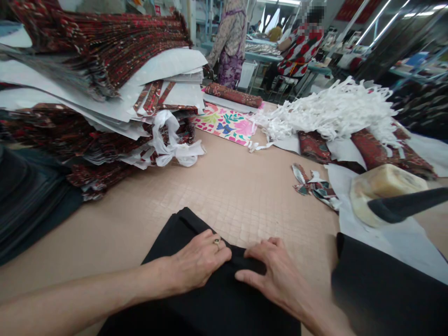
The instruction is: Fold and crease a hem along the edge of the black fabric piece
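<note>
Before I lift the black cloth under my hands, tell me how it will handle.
The black cloth will probably be floppy, since its far edge is folded over near the left hand. It's unlikely to roll or tip, as it lies flat on the table. Its dull surface suggests it won't be very slippery.

Ceiling tubes [380, 21]: slanting white streaks at the upper right, among the brightest things in the room from here.
Tabletop [252, 182]: soft, even light, a faint sheen along its creases.
Black cloth [196, 303]: soaks up light; the folds barely read.
White strips [332, 112]: pale and bright, fine detail smudged.
Far workroom: dimmer, soft; a seated person's head [314, 16] is broken into coarse squares.
Outer edges: stretched, smeared, especially upper right.
</note>
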The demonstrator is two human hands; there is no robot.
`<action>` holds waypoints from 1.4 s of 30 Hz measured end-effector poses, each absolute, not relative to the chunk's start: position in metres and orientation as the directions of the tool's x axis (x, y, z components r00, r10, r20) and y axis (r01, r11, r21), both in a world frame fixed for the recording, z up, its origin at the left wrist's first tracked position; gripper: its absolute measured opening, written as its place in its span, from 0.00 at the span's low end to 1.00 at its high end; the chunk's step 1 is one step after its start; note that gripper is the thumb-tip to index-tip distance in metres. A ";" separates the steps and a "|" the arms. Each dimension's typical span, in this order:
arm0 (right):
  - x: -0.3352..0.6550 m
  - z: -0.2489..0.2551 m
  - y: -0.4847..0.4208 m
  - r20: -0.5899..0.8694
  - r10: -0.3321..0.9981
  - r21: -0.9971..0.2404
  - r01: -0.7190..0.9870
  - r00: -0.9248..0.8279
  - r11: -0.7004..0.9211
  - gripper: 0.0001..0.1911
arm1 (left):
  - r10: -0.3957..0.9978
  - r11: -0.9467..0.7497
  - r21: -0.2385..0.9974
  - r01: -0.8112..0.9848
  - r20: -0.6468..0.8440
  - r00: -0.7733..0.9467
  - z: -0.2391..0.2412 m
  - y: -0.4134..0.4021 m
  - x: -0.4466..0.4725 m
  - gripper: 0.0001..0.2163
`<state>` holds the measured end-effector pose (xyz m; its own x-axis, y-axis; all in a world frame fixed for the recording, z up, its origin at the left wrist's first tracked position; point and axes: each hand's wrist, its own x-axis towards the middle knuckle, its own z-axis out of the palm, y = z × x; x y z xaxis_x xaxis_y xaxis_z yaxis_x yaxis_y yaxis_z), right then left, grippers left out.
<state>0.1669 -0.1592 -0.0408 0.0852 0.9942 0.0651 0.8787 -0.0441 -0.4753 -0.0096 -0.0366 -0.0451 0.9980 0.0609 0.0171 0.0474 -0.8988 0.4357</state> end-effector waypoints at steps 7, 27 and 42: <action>0.182 -0.059 -0.174 0.108 0.992 -0.568 0.823 0.064 0.009 0.07 | 0.057 -0.921 0.388 -0.024 0.198 0.979 -0.047 -0.033 -0.011 0.11; 0.196 -0.087 -0.203 0.484 0.870 -0.310 0.911 -0.095 0.272 0.15 | -0.018 -0.939 0.344 0.010 -0.079 0.997 -0.044 -0.034 -0.008 0.20; 0.217 -0.099 -0.236 0.455 0.885 -0.134 0.975 -0.101 0.180 0.22 | -0.024 -0.953 0.304 0.008 -0.099 0.995 -0.042 -0.036 -0.007 0.22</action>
